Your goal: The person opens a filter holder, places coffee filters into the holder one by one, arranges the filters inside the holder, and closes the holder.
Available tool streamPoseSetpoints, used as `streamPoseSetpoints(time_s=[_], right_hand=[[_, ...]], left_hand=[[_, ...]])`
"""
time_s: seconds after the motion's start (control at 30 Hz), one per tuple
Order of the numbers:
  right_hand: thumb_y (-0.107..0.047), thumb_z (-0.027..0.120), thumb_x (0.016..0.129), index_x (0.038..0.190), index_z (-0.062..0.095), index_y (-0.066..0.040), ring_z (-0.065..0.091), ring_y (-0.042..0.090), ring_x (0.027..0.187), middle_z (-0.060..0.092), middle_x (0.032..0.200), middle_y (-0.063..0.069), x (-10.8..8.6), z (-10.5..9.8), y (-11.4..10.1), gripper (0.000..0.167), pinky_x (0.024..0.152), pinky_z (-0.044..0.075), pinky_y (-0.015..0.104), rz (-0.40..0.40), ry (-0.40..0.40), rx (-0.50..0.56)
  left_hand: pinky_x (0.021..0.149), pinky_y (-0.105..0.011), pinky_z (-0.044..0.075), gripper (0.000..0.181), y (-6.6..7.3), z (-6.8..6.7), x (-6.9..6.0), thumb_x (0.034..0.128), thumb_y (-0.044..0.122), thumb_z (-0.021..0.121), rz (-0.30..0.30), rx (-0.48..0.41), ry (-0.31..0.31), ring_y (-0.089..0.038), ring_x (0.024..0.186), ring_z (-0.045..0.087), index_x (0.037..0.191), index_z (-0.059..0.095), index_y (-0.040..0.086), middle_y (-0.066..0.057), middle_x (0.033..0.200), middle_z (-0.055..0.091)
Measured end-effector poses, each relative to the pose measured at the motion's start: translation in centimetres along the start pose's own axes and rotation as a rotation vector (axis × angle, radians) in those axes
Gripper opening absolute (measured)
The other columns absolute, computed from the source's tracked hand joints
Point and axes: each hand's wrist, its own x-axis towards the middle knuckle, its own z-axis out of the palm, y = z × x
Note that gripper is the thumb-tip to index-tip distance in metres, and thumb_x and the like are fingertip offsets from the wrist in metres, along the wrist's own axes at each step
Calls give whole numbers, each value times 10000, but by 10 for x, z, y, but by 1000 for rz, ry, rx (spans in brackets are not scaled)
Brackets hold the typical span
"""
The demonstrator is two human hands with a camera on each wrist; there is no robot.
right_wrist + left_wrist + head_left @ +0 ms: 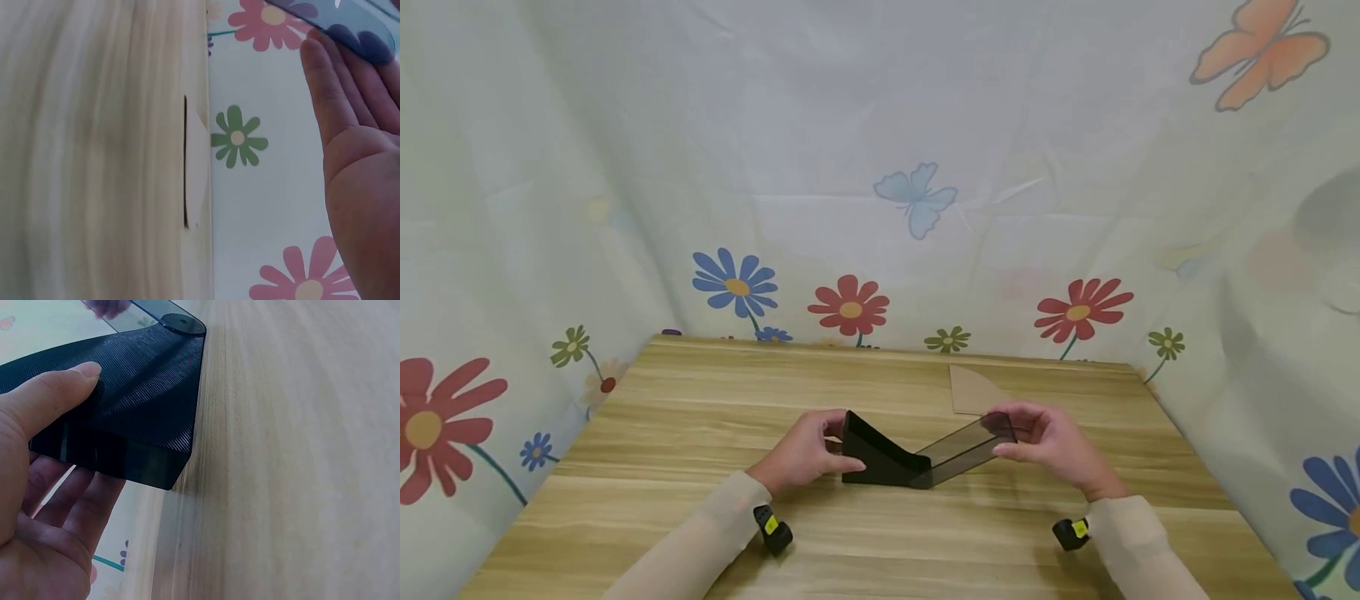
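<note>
A black, ribbed, wedge-shaped holder (876, 458) sits low at the middle of the table, its tall end to the left. My left hand (805, 450) grips that tall end; the left wrist view shows the thumb on the ribbed side (137, 394) and the fingers on the opposite side. A smoky see-through cover (966, 457) joins the holder at a round pivot (183, 324) and slants up to the right, swung away from it. At the cover's raised end my right hand (1052, 446) holds it between thumb and fingers. The right wrist view shows only the cover's end (356, 28).
A flat brown quarter-round piece (973, 392) lies on the wood-grained table (760, 379), behind the cover near the back edge. White cloth (820, 167) with flowers and butterflies hangs behind and at both sides. Each wrist wears a small black camera.
</note>
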Motion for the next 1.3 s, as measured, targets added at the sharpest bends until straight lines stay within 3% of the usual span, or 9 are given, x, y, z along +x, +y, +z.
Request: streamPoseSetpoints(time_s=[0.13, 0.27, 0.4, 0.5, 0.63, 0.83, 1.0, 1.3], right_hand=[[33, 697, 929, 1364, 587, 55, 657, 119, 1245, 641, 1385, 203, 5, -12, -1, 449, 993, 535, 226, -18, -30, -1], [-114, 624, 1021, 1359, 620, -6, 680, 142, 1210, 663, 1368, 177, 14, -21, -2, 355, 984, 529, 205, 67, 39, -79], [-409, 642, 1010, 1307, 687, -114, 702, 221, 1144, 707, 1307, 106, 28, -27, 1, 421, 961, 553, 284, 216, 139, -282], [-513, 678, 957, 1278, 707, -120, 695, 262, 1119, 721, 1265, 95, 40, -31, 8, 508, 943, 574, 406, 271, 176, -436], [-489, 706, 946, 1270, 702, -56, 701, 310, 1079, 732, 1213, 141, 54, -35, 22, 541, 920, 577, 496, 257, 179, -551], [-409, 733, 947, 1259, 701, -21, 686, 309, 1053, 727, 1177, 165, 74, -36, 48, 499, 896, 577, 489, 255, 153, -623], [-338, 736, 952, 1286, 677, 4, 650, 365, 1112, 692, 1245, 217, 87, -33, 65, 482, 936, 552, 524, 300, 138, -626], [-374, 750, 926, 1285, 661, 56, 580, 479, 1229, 647, 1301, 281, 103, -33, 77, 567, 1011, 495, 592, 273, 127, -802]], left_hand=[[829, -263, 570, 293, -1, 1, 2, 808, 319, 886, 16, -8, -7, -147, 971, 700, 1029, 698, 281, 56, 1011, 724], [854, -258, 570, 302, -4, 2, 3, 801, 332, 890, 22, -9, -8, -147, 966, 699, 1033, 702, 286, 57, 1002, 724], [849, -264, 571, 306, -7, 2, 5, 801, 338, 889, 22, -17, -9, -150, 970, 700, 1040, 705, 284, 54, 1007, 727], [857, -263, 572, 308, -8, 3, 6, 800, 344, 890, 26, -23, -10, -156, 973, 701, 1039, 706, 283, 51, 1009, 727], [886, -252, 569, 311, -7, 4, 6, 796, 357, 891, 27, -28, -16, -154, 983, 699, 1032, 704, 282, 52, 1009, 724], [899, -240, 566, 314, -6, 4, 3, 795, 332, 895, 28, -26, -2, -135, 977, 689, 1038, 708, 266, 55, 1011, 723], [904, -232, 563, 315, -8, 4, 2, 795, 337, 895, 27, -17, 2, -132, 975, 689, 1038, 709, 264, 56, 1008, 723], [897, -245, 562, 317, -6, 1, 2, 789, 333, 900, 25, -28, 7, -146, 973, 692, 1029, 705, 261, 51, 1006, 723]])
